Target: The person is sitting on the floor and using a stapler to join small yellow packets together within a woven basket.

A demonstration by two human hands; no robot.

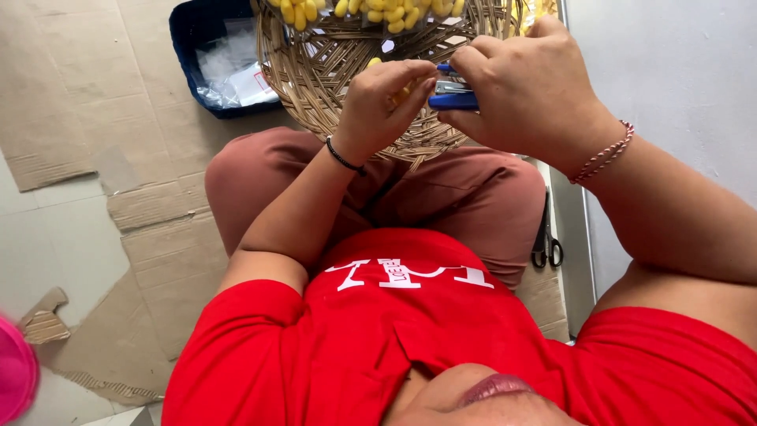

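At the top centre of the frame, the right hand [527, 95] is closed around a blue stapler [453, 99], while the left hand [384, 102] pinches its fingers together on a yellow cocoon [400, 95] just beside the stapler's tip. Both hands hover over a wicker basket [315, 67] resting on the person's lap, with more yellow cocoons [371, 9] heaped at its far side. A blue tray [193, 39] of clear bags sits at upper left on cardboard [63, 87], and black scissors [546, 241] lie at right beside the knee.
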